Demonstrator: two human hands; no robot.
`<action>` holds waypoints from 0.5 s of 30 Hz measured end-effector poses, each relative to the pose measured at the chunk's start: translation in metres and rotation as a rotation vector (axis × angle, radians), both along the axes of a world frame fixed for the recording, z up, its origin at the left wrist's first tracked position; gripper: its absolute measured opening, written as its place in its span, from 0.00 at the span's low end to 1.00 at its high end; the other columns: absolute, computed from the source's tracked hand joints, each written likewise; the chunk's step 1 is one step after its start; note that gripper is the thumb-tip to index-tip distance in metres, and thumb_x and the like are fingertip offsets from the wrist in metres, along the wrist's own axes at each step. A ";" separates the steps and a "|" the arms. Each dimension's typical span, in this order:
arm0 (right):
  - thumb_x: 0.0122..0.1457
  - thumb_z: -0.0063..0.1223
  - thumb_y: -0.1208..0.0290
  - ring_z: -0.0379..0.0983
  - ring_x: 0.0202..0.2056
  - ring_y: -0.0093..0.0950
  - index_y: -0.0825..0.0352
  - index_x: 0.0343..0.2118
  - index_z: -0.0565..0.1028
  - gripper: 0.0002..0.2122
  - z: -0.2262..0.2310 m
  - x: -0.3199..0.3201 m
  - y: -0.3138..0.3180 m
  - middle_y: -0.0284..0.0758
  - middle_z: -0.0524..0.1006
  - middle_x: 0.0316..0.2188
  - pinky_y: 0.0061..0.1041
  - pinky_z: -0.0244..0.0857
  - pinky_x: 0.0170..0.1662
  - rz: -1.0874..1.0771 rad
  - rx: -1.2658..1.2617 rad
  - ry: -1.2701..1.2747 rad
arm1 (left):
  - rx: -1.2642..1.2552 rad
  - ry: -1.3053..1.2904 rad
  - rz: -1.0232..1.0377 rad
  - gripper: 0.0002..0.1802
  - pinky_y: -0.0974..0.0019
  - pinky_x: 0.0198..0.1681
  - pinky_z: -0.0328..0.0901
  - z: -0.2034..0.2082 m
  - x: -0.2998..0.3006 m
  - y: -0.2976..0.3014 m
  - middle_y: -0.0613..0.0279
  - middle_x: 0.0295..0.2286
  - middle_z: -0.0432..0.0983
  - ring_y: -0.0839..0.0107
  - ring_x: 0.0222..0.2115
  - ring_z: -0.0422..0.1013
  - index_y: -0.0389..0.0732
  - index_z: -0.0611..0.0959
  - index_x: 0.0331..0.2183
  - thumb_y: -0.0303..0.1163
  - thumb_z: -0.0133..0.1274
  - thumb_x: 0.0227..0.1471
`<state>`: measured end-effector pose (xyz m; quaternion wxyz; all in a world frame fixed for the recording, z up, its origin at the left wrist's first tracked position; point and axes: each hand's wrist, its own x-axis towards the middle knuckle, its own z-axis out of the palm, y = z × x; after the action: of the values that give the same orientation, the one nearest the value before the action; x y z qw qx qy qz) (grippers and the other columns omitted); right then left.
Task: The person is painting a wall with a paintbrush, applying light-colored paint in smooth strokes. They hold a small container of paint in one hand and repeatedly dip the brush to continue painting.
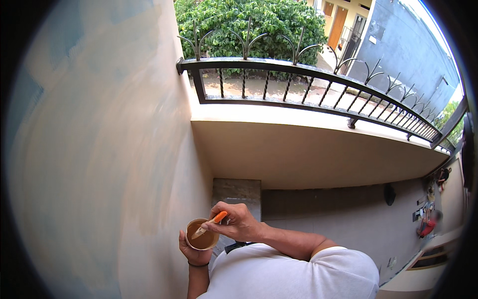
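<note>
My left hand [197, 255] is wrapped round a small round cup [215, 245] of brownish-tan paint [205, 239], holding it from below. In my right hand [240, 222] is a paintbrush with an orange-tipped handle [219, 217], gripped between thumb and fingers. The brush slants down and left into the cup; its bristle end [197, 233] is at the paint, and I cannot tell how deep it reaches. Close by on the left stands a wall [144, 184], streaked with cream-tan paint over patches of blue-grey.
A low tan wall [308, 149] with a black metal railing [298, 67] runs along the front. Behind it grow green bushes [259, 25]. On the tiled floor [323, 229] at far right, a person in red [427, 226] sits among small items, near another person [442, 175].
</note>
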<state>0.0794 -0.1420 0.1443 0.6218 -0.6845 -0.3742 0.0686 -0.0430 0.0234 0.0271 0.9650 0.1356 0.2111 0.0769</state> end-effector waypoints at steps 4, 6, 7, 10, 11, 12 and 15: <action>0.59 0.70 0.65 0.81 0.28 0.23 0.67 0.34 0.77 0.13 0.002 0.016 0.001 0.36 0.83 0.27 0.23 0.75 0.29 0.028 -0.014 0.044 | -0.005 0.050 0.034 0.29 0.53 0.30 0.76 0.008 0.012 0.001 0.64 0.45 0.81 0.61 0.41 0.80 0.52 0.81 0.51 0.62 0.42 0.63; 0.59 0.70 0.66 0.82 0.29 0.24 0.67 0.34 0.77 0.12 0.006 0.020 0.001 0.36 0.83 0.28 0.23 0.75 0.30 0.044 -0.011 0.113 | 0.012 0.052 0.024 0.30 0.54 0.29 0.76 0.008 0.016 0.002 0.64 0.44 0.82 0.61 0.40 0.80 0.51 0.81 0.51 0.62 0.42 0.63; 0.59 0.70 0.66 0.82 0.29 0.24 0.67 0.34 0.77 0.12 0.005 0.023 0.002 0.36 0.83 0.28 0.23 0.75 0.30 0.051 -0.007 0.109 | 0.008 0.052 0.026 0.30 0.54 0.29 0.76 0.008 0.019 0.002 0.63 0.44 0.82 0.61 0.40 0.80 0.51 0.81 0.51 0.63 0.41 0.63; 0.60 0.69 0.68 0.82 0.28 0.24 0.68 0.34 0.78 0.11 0.000 0.031 0.006 0.36 0.83 0.27 0.23 0.75 0.30 0.068 0.003 0.082 | 0.002 0.038 0.033 0.32 0.53 0.29 0.77 0.008 0.026 0.004 0.62 0.45 0.82 0.59 0.40 0.80 0.49 0.80 0.52 0.63 0.41 0.63; 0.60 0.69 0.68 0.81 0.28 0.23 0.68 0.35 0.78 0.10 -0.001 0.035 0.007 0.35 0.83 0.27 0.22 0.75 0.30 0.071 0.005 0.061 | 0.005 0.024 0.036 0.32 0.52 0.30 0.77 0.008 0.029 0.004 0.61 0.45 0.82 0.59 0.40 0.80 0.49 0.80 0.52 0.63 0.41 0.63; 0.60 0.69 0.68 0.81 0.28 0.23 0.68 0.35 0.78 0.10 -0.002 0.038 0.008 0.35 0.83 0.27 0.22 0.75 0.30 0.074 0.007 0.041 | 0.009 0.010 0.039 0.32 0.52 0.30 0.77 0.007 0.032 0.004 0.60 0.46 0.82 0.58 0.40 0.80 0.49 0.80 0.52 0.63 0.41 0.63; 0.60 0.69 0.69 0.81 0.29 0.23 0.67 0.35 0.79 0.09 0.007 0.046 0.012 0.35 0.83 0.28 0.22 0.75 0.30 0.063 0.062 -0.018 | -0.052 0.011 0.066 0.33 0.50 0.32 0.78 0.006 0.037 0.006 0.59 0.47 0.81 0.56 0.42 0.80 0.48 0.80 0.53 0.63 0.41 0.64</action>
<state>0.1253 -0.1301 0.1515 0.6370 -0.6533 -0.4031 0.0703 -0.0060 0.0297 0.0334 0.9639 0.1040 0.2225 0.1025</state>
